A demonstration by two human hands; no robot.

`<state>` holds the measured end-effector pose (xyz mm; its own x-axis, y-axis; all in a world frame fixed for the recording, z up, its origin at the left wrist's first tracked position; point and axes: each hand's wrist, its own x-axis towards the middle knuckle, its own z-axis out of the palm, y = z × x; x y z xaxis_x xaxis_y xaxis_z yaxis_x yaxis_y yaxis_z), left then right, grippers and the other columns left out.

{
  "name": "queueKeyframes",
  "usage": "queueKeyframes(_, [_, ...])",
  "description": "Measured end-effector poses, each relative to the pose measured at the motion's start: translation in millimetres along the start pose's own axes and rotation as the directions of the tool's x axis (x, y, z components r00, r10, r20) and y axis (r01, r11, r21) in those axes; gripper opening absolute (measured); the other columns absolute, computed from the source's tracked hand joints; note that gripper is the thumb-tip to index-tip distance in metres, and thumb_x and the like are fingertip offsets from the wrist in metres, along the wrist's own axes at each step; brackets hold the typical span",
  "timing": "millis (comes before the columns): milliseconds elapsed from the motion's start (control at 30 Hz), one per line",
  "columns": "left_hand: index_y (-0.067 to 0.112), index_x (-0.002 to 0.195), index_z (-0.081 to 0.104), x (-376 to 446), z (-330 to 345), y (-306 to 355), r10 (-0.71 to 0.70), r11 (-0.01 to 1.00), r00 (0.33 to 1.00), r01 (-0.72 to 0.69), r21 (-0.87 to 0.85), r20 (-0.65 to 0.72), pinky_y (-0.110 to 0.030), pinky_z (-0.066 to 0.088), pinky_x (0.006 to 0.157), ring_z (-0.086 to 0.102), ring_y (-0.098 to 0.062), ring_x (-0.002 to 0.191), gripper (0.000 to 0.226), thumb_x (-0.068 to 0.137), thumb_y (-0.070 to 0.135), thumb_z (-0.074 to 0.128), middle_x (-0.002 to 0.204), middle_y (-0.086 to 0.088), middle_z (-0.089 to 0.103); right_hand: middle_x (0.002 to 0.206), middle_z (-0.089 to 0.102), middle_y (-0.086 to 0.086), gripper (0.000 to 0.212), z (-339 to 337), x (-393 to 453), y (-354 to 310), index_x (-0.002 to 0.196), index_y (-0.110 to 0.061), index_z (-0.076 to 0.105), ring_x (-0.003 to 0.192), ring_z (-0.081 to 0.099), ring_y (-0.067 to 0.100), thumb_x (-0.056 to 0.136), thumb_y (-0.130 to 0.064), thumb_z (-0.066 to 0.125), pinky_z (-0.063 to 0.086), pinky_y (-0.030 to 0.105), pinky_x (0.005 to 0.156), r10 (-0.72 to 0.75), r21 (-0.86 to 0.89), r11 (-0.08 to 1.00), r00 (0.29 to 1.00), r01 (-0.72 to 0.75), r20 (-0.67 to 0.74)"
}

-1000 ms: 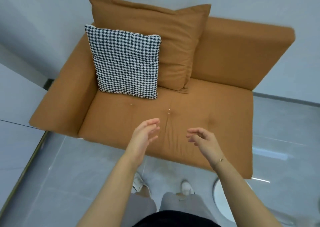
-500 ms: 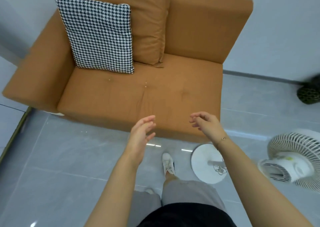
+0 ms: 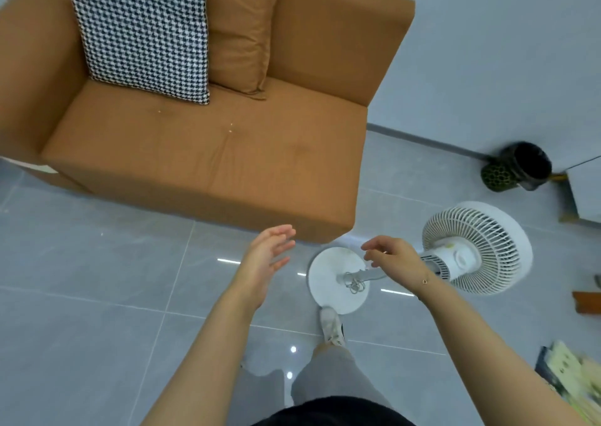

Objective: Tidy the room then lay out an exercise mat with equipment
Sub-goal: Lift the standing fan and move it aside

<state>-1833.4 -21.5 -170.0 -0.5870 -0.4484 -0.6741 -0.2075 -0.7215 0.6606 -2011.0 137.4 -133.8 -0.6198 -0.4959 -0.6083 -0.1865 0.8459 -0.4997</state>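
Single head-worn view, facing steeply down, near the hands, sofa [image 3: 201,152] ahead, floor [image 3: 81,295] below

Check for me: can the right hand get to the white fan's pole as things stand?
Probably yes. The right hand is open and empty, above the white fan pole, with nothing seen between them; its height above the pole is unclear.

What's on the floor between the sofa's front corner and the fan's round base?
Nothing: in the head view, only bare grey tile separates the sofa from the fan base.
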Motion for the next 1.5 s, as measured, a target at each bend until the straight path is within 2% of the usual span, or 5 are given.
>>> queueKeyframes(567, [0.017,0.104,0.061,84,149,-188,-0.252,0.935,0.917,0.148,-0.321,-0.311,-0.031,0.046,0.09,0.062,-0.015,0.101,0.018,0.096,0.009,0.047,0.112,-0.003,0.066,0.134,0.051,0.012,0.044,-37,190,177,0.13,-0.008,0.05,0.12,0.05,0.026,0.095,-0.033,0.047,0.04,0.028,0.089,0.217,-0.759,0.595,0.856,0.265,0.469])
queueKeyframes(900, [0.012,0.111,0.061,191,133,-278,-0.274,0.937,0.892,0.164,-0.31,-0.358,-0.033,0.047,0.095,0.062,-0.019,0.106,0.019,0.095,0.01,0.05,0.112,-0.003,0.067,0.129,0.051,0.002,0.067,65,303,269,0.134,-0.019,0.045,0.129,0.043,0.026,0.077,-0.054,0.052,0.033,0.038,0.107,0.559,-0.972,0.184,0.798,0.148,0.227])
queueKeyframes(1033, [0.01,0.116,0.061,220,133,-331,-0.345,0.919,0.879,0.244,-0.31,-0.328,-0.029,0.047,0.092,0.063,-0.018,0.105,0.023,0.095,0.01,0.051,0.112,-0.004,0.067,0.139,0.048,0.0,0.039,68,321,309,0.135,-0.012,0.045,0.128,0.046,0.018,0.098,-0.024,0.044,0.044,0.007,0.079,0.52,-0.966,0.244,0.83,0.083,0.202])
queueKeyframes(1167, [0.011,0.109,0.061,215,142,-364,-0.436,0.88,0.847,0.329,-0.344,-0.305,-0.026,0.047,0.084,0.061,-0.013,0.092,0.019,0.095,0.007,0.048,0.1,-0.001,0.067,0.12,0.059,-0.002,0.038,58,311,328,0.129,-0.015,0.053,0.119,0.055,0.019,0.093,-0.024,0.048,0.043,0.027,0.094,0.499,-0.981,0.174,0.851,0.088,0.165])
queueKeyframes(1500, [0.014,0.097,0.063,177,167,-380,-0.515,0.831,0.831,0.426,-0.357,-0.209,-0.027,0.047,0.082,0.063,-0.015,0.09,0.014,0.093,0.006,0.052,0.1,-0.003,0.069,0.074,0.055,0.001,0.036,10,248,372,0.114,-0.007,0.056,0.075,0.069,0.019,0.078,-0.007,0.052,0.052,0.025,0.062,0.507,-0.929,0.365,0.824,0.059,0.251])
